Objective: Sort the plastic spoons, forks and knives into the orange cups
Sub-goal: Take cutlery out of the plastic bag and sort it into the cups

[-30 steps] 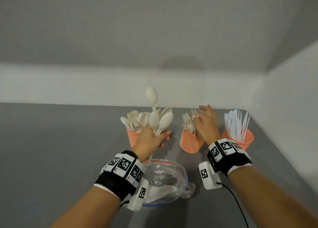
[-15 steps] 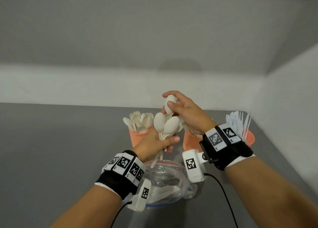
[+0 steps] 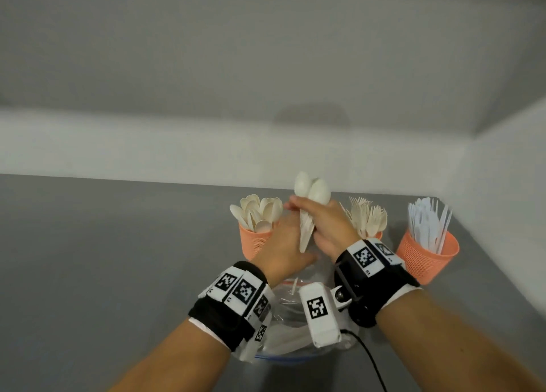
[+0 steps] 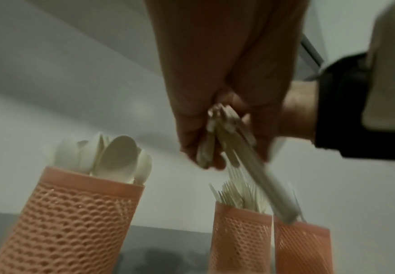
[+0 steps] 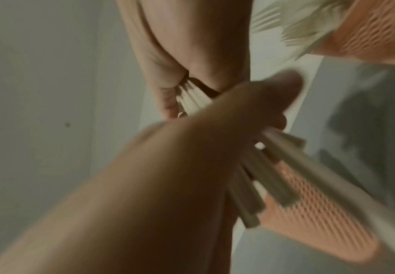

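Note:
A bundle of white plastic spoons stands upright between my two hands, in front of the cups. My right hand grips it just under the bowls. My left hand sits lower, its fingers curled round the handle ends. Three orange mesh cups stand in a row behind. The left cup holds spoons, the middle cup holds forks and is mostly hidden by my right hand, and the right cup holds white knives. The right wrist view shows the handles blurred.
A clear zip bag with white cutlery inside lies on the grey table, under my wrists. White walls close off the back and right sides. A black cable runs from the right wrist camera.
My right hand came off the fork cup, pinched the tallest spoon, and now grips the whole bundle under the bowls. My left hand has slid down to the handle ends.

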### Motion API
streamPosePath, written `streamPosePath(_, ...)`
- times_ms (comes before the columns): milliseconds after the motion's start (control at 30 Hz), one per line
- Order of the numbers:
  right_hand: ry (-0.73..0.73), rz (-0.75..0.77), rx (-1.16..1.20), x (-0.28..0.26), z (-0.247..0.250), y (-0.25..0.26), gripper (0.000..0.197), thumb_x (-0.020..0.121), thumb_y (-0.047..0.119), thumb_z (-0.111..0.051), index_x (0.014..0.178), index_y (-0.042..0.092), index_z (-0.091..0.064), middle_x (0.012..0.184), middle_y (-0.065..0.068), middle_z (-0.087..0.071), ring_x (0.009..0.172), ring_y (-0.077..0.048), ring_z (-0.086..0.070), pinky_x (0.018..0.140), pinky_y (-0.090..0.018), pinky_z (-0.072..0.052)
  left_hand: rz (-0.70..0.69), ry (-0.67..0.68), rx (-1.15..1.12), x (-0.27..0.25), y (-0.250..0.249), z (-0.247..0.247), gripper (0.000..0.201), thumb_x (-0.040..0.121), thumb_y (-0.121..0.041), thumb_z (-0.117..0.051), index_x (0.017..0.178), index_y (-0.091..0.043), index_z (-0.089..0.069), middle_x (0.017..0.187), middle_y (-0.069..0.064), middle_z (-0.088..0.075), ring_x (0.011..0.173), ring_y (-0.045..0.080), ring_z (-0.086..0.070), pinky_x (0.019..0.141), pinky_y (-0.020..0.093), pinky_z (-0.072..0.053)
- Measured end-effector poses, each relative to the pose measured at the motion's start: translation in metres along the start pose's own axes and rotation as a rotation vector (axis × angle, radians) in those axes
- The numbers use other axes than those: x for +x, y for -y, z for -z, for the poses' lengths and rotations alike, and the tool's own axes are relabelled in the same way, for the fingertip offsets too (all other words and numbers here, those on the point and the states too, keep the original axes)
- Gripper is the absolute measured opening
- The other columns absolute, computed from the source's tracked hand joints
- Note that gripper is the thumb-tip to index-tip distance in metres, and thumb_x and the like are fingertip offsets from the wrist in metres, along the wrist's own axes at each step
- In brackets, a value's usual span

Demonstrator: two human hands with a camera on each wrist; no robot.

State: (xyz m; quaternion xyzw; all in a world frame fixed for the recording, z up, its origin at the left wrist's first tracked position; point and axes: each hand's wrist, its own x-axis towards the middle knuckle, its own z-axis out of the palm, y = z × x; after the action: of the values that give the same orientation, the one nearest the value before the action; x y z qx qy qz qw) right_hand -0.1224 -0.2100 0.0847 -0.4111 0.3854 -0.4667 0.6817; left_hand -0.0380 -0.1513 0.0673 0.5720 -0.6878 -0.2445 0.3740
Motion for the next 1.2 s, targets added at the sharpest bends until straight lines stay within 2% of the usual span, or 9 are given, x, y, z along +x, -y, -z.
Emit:
streamPosePath(67,-0.035,0.064,0.084,0.009,0.001,0.011,0.025,0.079,-0.001,-0.066,0.098,0.010,-0.055,0.069,-0.006,-0.058,0.054,-0.012,-0.060,0.059,-0.030,-0.055,-0.028,0.069,0.003,-0.002,0.011,0.014,0.068,0.076,-0.025,-0.075,0.134,-0.014,-0.041,0.117,-0.003,-0.050,0.104,0.008,-0.049,0.087,0.013,-0.039)
streamPosePath(167,-0.054,0.181,0.204,0.022,0.001,0.025,0.040,0.081,-0.003,-0.063,0.112,0.015,-0.046,0.071,-0.003,-0.053,0.050,-0.009,-0.054,0.055,-0.024,-0.052,0.086,-0.227,-0.219,0.001,0.038,0.047,0.053,0.077,-0.024,-0.074,0.124,-0.019,-0.051,0.114,-0.001,-0.052,0.093,0.007,-0.052,0.076,0.014,-0.041)
streamPosePath(233,-0.060,0.229,0.293,0.032,0.000,0.028,0.047,0.081,-0.004,-0.062,0.119,0.015,-0.043,0.073,-0.003,-0.051,0.052,-0.009,-0.052,0.058,-0.025,-0.051,0.171,-0.379,-0.275,0.006,0.064,0.065,0.067,0.072,-0.021,-0.079,0.129,-0.020,-0.043,0.122,0.002,-0.046,0.103,0.013,-0.048,0.080,0.020,-0.043)
streamPosePath(400,-0.200,0.233,0.346,0.056,-0.012,0.014,0.058,0.075,-0.006,-0.065,0.128,0.006,-0.044,0.061,-0.003,-0.049,0.045,-0.011,-0.047,0.050,-0.026,-0.044,0.316,-0.105,-0.129,0.024,0.097,0.070,0.141,0.032,-0.059,-0.080,0.148,-0.023,-0.009,0.147,0.005,-0.025,0.137,0.019,-0.026,0.114,0.042,-0.028)
streamPosePath(500,-0.254,0.294,0.272,0.065,-0.024,0.007,0.044,0.072,-0.007,-0.068,0.105,0.019,-0.052,0.065,-0.004,-0.050,0.042,-0.012,-0.045,0.049,-0.028,-0.042,0.344,-0.046,-0.249,0.038,0.105,0.064,0.123,0.044,-0.045,-0.085,0.146,-0.024,-0.018,0.138,0.008,-0.041,0.123,0.022,-0.048,0.106,0.042,-0.040)
streamPosePath(667,-0.297,0.382,0.148,0.072,-0.045,0.003,0.043,0.073,-0.002,-0.071,0.103,0.024,-0.053,0.071,-0.004,-0.053,0.043,-0.011,-0.045,0.045,-0.023,-0.043,0.309,-0.092,-0.171,0.044,0.112,0.061,0.063,0.066,-0.037,-0.062,0.126,-0.024,-0.050,0.119,0.007,-0.059,0.107,0.023,-0.058,0.093,0.041,-0.051)
streamPosePath(933,-0.280,0.573,-0.140,0.062,-0.074,-0.022,0.055,0.069,0.010,-0.078,0.098,0.047,-0.049,0.115,-0.008,-0.056,0.097,-0.035,-0.061,0.074,-0.046,-0.058,0.302,-0.063,-0.119,0.047,0.111,0.059,0.063,0.076,-0.003,-0.063,0.134,-0.019,-0.042,0.119,0.003,-0.043,0.105,0.015,-0.045,0.088,0.026,-0.039)
streamPosePath(1100,-0.216,0.517,-0.131,0.060,-0.060,-0.048,0.043,0.073,0.007,-0.076,0.101,0.026,-0.049,0.089,0.005,-0.056,0.076,-0.006,-0.060,0.066,-0.019,-0.054,0.354,-0.030,-0.146,0.043,0.108,0.061,0.081,0.059,-0.016,-0.068,0.134,-0.020,-0.038,0.121,0.001,-0.041,0.109,0.018,-0.047,0.088,0.028,-0.042)
streamPosePath(1200,-0.116,0.352,-0.150,0.058,-0.051,-0.068,0.041,0.071,0.009,-0.078,0.100,0.024,-0.054,0.098,-0.012,-0.063,0.081,-0.014,-0.066,0.064,-0.020,-0.055,0.363,-0.017,-0.153,0.044,0.106,0.063,0.083,0.059,-0.015,-0.071,0.134,-0.019,-0.037,0.125,0.003,-0.040,0.111,0.019,-0.047,0.085,0.027,-0.042)
